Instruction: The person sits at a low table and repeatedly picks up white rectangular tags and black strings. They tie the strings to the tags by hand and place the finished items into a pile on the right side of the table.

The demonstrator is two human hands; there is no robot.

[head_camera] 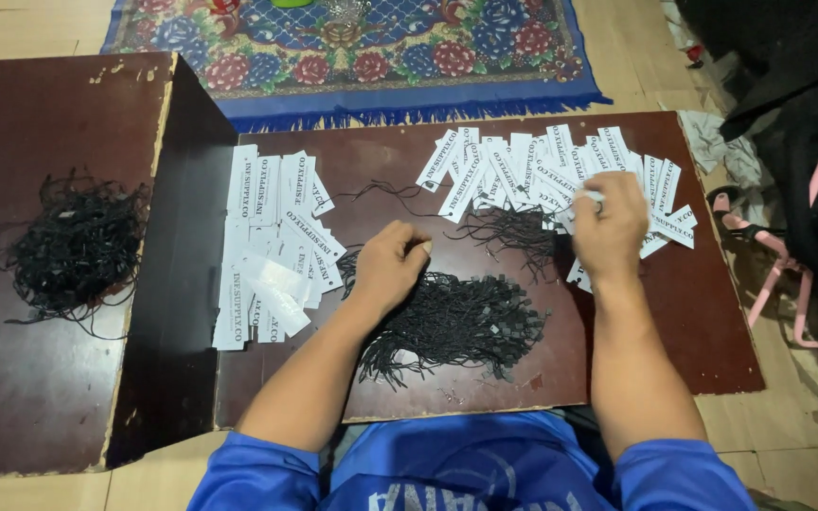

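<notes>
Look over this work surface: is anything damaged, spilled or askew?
Yes. The dark board is chipped along its front edge, pale patches showing. The raised board at left has flaked edges too. The left tag pile lies askew, several tags tilted.

single head-worn view, looking steeply down and forward from above the person's chest, at close arm's range. the low brown board (636, 331) fills the centre; a patterned rug (352, 47) lies beyond the fingertips, a raised dark surface (40, 378) lies outward of the left hand (388, 267), and blue sleeves cross the bottom edge, nearer than the right hand (610, 225). no second view overlaps.
</notes>
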